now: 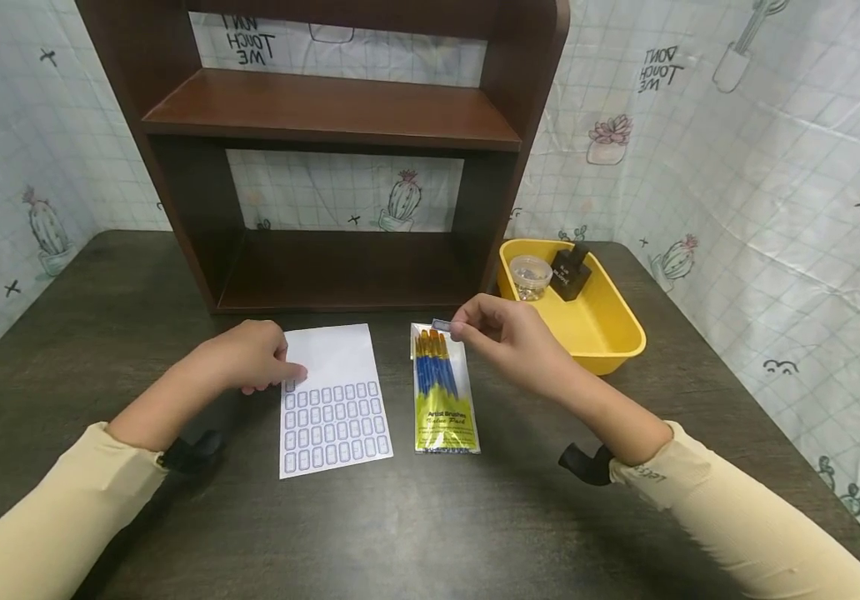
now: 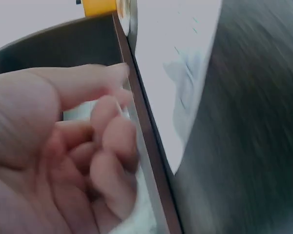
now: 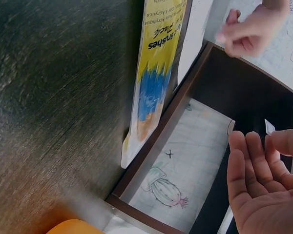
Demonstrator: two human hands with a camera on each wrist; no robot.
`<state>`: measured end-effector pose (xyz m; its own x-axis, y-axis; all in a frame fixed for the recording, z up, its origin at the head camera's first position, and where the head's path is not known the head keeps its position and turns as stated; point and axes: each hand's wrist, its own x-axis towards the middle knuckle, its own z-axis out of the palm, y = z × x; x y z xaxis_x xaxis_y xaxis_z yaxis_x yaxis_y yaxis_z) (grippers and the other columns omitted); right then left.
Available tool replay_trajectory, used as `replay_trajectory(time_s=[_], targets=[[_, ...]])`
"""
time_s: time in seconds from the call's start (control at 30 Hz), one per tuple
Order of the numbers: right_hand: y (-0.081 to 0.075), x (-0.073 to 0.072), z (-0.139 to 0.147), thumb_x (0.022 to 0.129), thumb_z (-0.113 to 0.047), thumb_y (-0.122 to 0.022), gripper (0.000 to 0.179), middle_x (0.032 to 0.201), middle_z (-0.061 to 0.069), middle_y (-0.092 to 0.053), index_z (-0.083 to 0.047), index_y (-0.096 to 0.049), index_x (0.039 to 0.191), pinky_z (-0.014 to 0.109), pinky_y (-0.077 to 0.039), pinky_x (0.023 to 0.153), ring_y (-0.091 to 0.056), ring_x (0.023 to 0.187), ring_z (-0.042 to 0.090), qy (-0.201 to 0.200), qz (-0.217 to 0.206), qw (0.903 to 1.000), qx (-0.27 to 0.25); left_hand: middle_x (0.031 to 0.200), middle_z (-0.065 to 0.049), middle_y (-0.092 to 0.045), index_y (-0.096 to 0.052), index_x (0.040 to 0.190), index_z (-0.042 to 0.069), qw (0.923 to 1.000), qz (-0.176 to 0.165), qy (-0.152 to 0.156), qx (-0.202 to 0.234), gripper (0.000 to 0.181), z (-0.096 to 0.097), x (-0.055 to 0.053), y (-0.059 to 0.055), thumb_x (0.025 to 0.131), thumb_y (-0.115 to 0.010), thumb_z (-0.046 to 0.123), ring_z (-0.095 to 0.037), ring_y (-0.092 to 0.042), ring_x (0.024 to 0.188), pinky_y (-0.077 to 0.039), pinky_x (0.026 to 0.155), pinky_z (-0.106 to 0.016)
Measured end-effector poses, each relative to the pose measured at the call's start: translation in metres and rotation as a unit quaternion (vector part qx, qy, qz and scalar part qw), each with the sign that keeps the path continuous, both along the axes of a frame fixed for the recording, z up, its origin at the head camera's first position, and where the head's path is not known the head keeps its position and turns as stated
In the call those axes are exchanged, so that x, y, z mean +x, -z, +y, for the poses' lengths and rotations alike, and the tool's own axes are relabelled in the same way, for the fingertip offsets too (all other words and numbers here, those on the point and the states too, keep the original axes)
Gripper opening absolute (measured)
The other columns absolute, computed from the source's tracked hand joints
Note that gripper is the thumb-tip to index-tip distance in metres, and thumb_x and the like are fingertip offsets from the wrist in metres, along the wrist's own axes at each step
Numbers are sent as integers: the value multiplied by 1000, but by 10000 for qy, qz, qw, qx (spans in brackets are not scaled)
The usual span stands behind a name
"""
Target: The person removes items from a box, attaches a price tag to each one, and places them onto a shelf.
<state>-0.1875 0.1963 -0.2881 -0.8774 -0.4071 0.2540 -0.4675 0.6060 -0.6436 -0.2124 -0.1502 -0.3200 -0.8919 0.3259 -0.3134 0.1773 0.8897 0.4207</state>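
So, pinching a tiny label point(image 1: 441, 325) with right hand point(image 1: 508, 333) over the brush pack point(image 1: 445, 408), mid-frame; curling left hand point(image 1: 252, 354) by the sticker sheet point(image 1: 332, 354), can't tell if gripping.

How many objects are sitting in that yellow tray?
2: a clear round tub and, to its right, a dark bottle, both toward the far end. The right hand covers part of the tray, so something may be hidden.

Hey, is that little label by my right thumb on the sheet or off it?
Off. The right hand pinches the label by one end, apart from the sheet, near the brush pack.
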Motion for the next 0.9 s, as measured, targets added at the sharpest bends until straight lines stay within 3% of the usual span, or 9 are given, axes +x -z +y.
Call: replay_trajectory(time_s=[0.1, 0.2, 0.37, 0.57, 0.7, 0.9], targets=[[1, -1, -1, 100, -14, -71, 8, 91, 8, -72, -6, -71, 101, 24, -50, 69, -59, 79, 18, -63, -130, 9999, -12, 64, -3, -58, -66, 78, 7, 9978, 457, 30, 487, 30, 13, -1, -2, 99, -71, 28, -14, -55, 56, -42, 54, -27], [2, -2, -1, 101, -15, -70, 9, 92, 9, -73, -6, -71, 101, 26, -51, 69, -60, 79, 19, -85, -275, 9996, 25, 71, -7, -66, -70, 88, 4, 9892, 711, 175, 1273, 23, 30, -2, -1, 100, -68, 24, -15, -59, 59, -48, 56, -27], [5, -7, 0, 105, -18, -64, 13, 93, 14, -71, -6, -67, 100, 28, -52, 73, -61, 81, 22, -122, -872, 9956, 323, 83, -15, -76, -71, 105, -2, 9742, 120, 149, 2249, 22, 56, -1, 1, 102, -66, 19, -17, -69, 63, -60, 61, -29], [18, -19, 0, 106, -11, -59, 15, 92, 16, -70, 2, -66, 103, 35, -60, 81, -65, 86, 22, -243, -1909, 9808, 315, 93, -21, -76, -70, 115, -6, 9506, -470, -133, 3066, 26, 84, -3, 6, 104, -62, 16, -20, -74, 71, -64, 70, -34], [29, -25, 0, 106, -9, -57, 18, 92, 16, -69, 8, -64, 105, 35, -63, 83, -65, 84, 20, -284, -2582, 9655, 175, 94, -20, -76, -68, 117, -8, 9427, -828, -283, 3221, 26, 98, -8, 13, 105, -60, 14, -16, -73, 69, -64, 70, -32], [36, -32, 1, 107, -9, -55, 20, 92, 12, -67, 10, -62, 107, 30, -63, 82, -66, 83, 17, -243, -3111, 9501, 35, 88, -16, -74, -69, 115, -8, 9389, -1357, -551, 3113, 25, 110, -13, 21, 104, -62, 14, -13, -71, 62, -63, 66, -27]])
